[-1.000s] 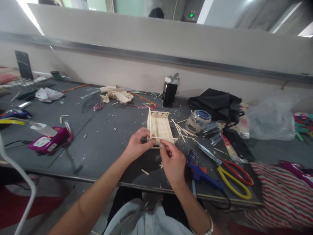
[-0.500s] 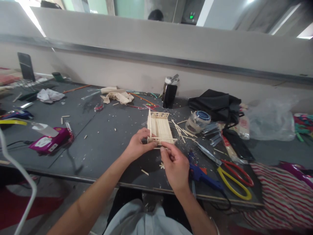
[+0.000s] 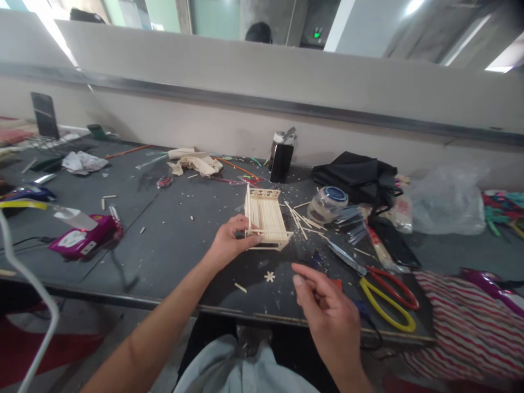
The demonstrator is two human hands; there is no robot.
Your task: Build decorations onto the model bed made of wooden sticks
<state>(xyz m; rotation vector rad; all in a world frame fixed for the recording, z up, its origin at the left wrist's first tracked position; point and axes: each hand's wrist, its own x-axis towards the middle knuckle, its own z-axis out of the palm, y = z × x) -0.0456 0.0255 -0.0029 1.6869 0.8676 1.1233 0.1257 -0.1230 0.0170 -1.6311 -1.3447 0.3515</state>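
One hand (image 3: 231, 240), the left, grasped the near left corner of the stick frame (image 3: 267, 215) on the surface (image 3: 164, 245). The right hand (image 3: 327, 303), apart from it, was released, fingers loosely curled, partly hiding the glue gun (image 3: 316, 261). A stick star (image 3: 269, 277) lay nearby; loose sticks (image 3: 295, 220) lay between the stick frame and jar (image 3: 322, 206).

From the middle of our view, we see a magenta box-shaped plastic power socket (image 3: 84, 236) at nine o'clock, an upright black rectangular phone (image 3: 281, 163) at one, a crumpled translucent plastic bag (image 3: 448, 202) at three, a red-and-white striped cloth (image 3: 462, 322) at four.
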